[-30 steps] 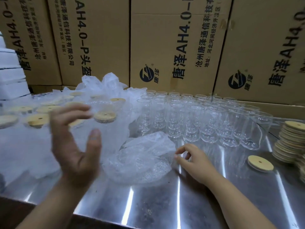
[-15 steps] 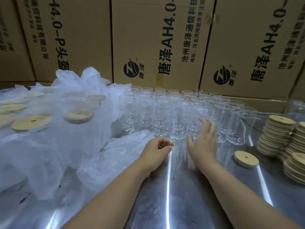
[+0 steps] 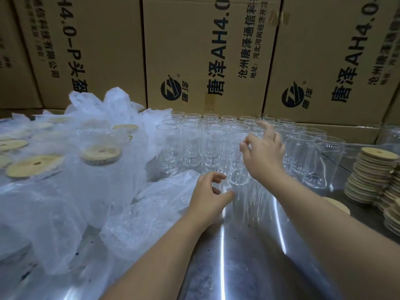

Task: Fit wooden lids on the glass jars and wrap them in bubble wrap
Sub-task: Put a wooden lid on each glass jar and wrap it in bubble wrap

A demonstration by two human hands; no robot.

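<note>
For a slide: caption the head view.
Left hand and right hand reach for empty glass jars; wooden lids stacked alongside.

cardboard boxes (image 3: 205, 50) printed "唐泽 AH4.0"

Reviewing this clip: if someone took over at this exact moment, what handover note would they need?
Left hand: loosely curled, empty, beside the bubble wrap bag.
Right hand: open, among the rims of the bare glass jars.
Wooden lid stacks stand at the right of the metal table.
Done: wrapped, lidded jars on the left.
Left: every bare jar needs a lid and wrap.
</note>
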